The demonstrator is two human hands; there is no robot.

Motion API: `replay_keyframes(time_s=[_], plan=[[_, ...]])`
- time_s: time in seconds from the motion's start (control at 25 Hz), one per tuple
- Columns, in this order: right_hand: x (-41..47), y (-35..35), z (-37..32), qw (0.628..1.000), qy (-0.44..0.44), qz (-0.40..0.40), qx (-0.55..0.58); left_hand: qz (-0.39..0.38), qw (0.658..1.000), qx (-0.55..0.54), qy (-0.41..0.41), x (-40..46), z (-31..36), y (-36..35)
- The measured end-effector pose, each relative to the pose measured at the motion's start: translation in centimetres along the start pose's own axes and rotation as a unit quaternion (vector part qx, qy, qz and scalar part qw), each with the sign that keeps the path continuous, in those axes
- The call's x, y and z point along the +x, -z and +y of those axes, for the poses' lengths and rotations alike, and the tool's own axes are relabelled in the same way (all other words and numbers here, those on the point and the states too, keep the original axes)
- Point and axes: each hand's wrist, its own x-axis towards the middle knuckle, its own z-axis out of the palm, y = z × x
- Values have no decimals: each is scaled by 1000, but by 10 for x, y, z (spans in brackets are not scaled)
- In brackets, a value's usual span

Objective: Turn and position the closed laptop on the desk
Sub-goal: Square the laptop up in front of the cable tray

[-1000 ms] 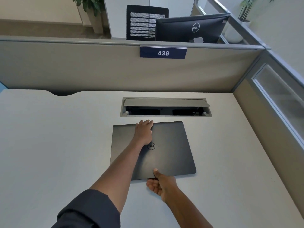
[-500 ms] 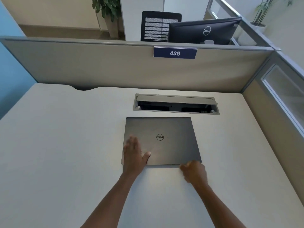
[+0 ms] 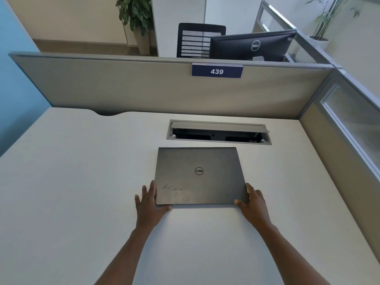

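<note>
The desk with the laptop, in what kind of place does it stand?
Most likely an open-plan office cubicle: a grey partition carries a number sign "439", and behind it stand a monitor and a mesh office chair.

Pale desk point(image 3: 82, 192), closed dark laptop point(image 3: 205, 186) flat upon it.

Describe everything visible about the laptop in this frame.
The laptop is closed and lies flat on the pale desk, just short of the open cable tray. Its matte dark grey lid bears an upside-down round logo and a smudge. The left hand and right hand touch its near corners.
</note>
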Motion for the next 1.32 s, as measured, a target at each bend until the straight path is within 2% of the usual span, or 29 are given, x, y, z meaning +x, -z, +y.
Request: replay_keyframes(time_s=[0.2,0.8,1.32], plan=[[-2,-9,1,1000,-4,6,-25,-20,1000,-8,0,8,1,9],[-15,-25,-6,997,-42,63,15,-47,999,-12,3,23,6,15],[-18,-26,-10,996,-52,64,25,-55,998,-36,-2,25,2,11]])
